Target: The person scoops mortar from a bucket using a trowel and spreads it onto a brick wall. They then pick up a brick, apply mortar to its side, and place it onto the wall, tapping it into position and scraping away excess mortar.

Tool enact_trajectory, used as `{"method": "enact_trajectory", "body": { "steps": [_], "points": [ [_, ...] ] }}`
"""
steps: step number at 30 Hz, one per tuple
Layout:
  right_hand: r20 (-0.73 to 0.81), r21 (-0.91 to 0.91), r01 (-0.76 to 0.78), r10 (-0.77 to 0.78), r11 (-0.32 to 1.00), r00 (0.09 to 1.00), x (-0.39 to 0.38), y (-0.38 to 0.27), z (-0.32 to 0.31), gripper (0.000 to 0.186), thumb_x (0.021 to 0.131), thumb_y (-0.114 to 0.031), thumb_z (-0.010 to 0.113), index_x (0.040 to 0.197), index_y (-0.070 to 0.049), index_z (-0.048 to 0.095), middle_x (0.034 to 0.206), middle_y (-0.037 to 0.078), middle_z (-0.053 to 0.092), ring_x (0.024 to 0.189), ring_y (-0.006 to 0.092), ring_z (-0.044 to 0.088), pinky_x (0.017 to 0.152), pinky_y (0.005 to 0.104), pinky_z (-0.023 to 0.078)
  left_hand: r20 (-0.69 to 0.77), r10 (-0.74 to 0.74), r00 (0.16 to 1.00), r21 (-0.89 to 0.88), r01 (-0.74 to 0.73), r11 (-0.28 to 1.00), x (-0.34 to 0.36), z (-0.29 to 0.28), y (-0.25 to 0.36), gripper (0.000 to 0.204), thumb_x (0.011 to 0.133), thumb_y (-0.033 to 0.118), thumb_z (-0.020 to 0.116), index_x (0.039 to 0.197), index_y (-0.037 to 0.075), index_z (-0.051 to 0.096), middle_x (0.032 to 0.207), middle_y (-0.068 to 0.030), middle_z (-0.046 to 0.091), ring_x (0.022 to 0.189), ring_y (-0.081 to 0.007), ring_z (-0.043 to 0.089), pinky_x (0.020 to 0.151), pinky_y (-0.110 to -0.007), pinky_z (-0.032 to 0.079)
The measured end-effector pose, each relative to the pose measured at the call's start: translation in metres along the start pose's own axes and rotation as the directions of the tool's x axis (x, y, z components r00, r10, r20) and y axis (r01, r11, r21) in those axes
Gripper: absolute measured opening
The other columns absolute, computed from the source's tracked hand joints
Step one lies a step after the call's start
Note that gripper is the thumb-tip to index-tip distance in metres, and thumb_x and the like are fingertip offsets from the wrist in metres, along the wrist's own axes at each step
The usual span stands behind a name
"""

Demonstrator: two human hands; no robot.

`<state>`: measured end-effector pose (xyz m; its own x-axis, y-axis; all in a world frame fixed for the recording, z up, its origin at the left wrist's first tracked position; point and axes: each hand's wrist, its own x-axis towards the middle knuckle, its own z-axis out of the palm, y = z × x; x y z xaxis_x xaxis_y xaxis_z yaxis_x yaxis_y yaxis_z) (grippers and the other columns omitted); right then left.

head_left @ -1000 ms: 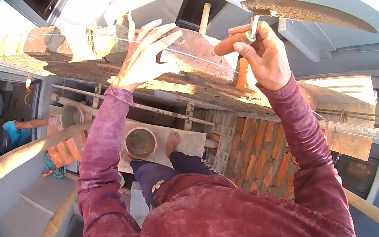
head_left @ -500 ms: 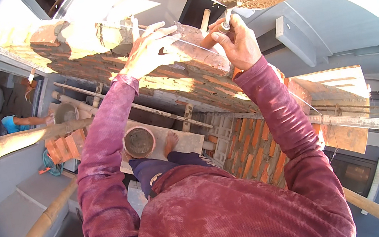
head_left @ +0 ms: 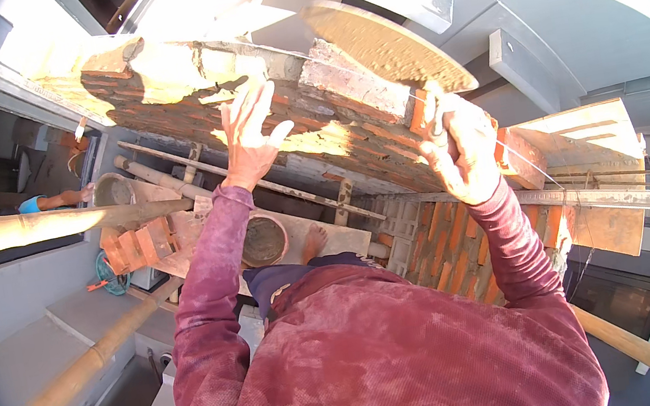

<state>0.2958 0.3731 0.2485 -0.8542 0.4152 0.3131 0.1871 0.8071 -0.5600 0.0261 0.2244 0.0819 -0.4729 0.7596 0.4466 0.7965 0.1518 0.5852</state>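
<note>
My right hand (head_left: 460,143) is closed around the handle of a trowel, mostly hidden by the fingers. The broad trowel blade (head_left: 394,46), smeared with wet mortar, tilts above the top of the brick wall (head_left: 233,107). Just left of the blade, a reddish brick (head_left: 353,84) lies on the top course. My left hand (head_left: 250,134) holds nothing; its fingers are spread in front of the wall's near face. A thin string (head_left: 526,154) runs along the wall top and past my right hand to the right end.
A bucket of mortar (head_left: 264,240) stands on the plank by my bare foot (head_left: 314,241). Further left are stacked bricks (head_left: 136,244), a second bucket (head_left: 113,191) and another person's arm (head_left: 65,198). Bamboo poles (head_left: 48,225) cross the left side; a metal straightedge (head_left: 630,197) juts out right.
My left hand has come off the wall top, down toward me. My right hand has moved right and nearer, swinging the trowel from level to a steep tilt beside the brick.
</note>
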Motion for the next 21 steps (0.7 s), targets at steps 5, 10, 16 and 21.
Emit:
{"method": "enact_trajectory", "body": {
  "steps": [5,10,16,21],
  "points": [
    [0.314,-0.307,-0.242,0.338,0.920,0.887,-0.088,0.079,0.127,0.028,0.092,-0.031,0.057,0.104,-0.006,0.051,0.092,0.018,0.065,0.079,0.0393,0.065,0.069,0.0471,0.053,0.230,-0.507,0.831,-0.142,0.544,0.827,-0.175,0.008,-0.060,0.047,0.085,0.025,0.067,0.124,0.000,0.061,0.131,-0.0170,0.058,0.124,-0.0323,0.052,0.106,-0.039,0.037],
    [0.142,-0.377,-0.286,0.361,0.881,0.922,-0.114,0.138,0.131,0.029,0.093,-0.030,0.057,0.104,-0.005,0.049,0.095,0.020,0.065,0.083,0.0409,0.065,0.072,0.0495,0.051,0.499,-0.714,0.490,-0.111,0.854,0.509,-0.283,-0.006,-0.078,0.048,0.088,0.023,0.066,0.125,-0.005,0.059,0.122,-0.0184,0.063,0.112,-0.0254,0.060,0.098,-0.033,0.045],
    [0.022,-0.257,-0.538,0.562,0.802,0.827,-0.176,0.138,0.084,0.027,0.092,-0.025,0.058,0.099,0.001,0.054,0.090,0.025,0.063,0.082,0.0449,0.062,0.070,0.0484,0.050,0.489,-0.809,0.328,-0.064,0.938,0.342,-0.352,-0.026,-0.094,0.048,0.088,0.023,0.066,0.126,-0.005,0.059,0.120,-0.0202,0.065,0.109,-0.0249,0.064,0.094,-0.032,0.048],
    [0.070,-0.368,-0.637,0.703,0.677,0.707,-0.271,0.114,0.086,0.024,0.091,-0.024,0.058,0.091,-0.001,0.049,0.080,0.024,0.061,0.075,0.0437,0.061,0.066,0.0473,0.048,0.461,-0.838,0.292,0.023,0.940,0.340,-0.428,-0.016,-0.151,0.049,0.087,0.024,0.067,0.124,-0.006,0.059,0.120,-0.0205,0.065,0.111,-0.0250,0.062,0.096,-0.033,0.046]
  ]
}}
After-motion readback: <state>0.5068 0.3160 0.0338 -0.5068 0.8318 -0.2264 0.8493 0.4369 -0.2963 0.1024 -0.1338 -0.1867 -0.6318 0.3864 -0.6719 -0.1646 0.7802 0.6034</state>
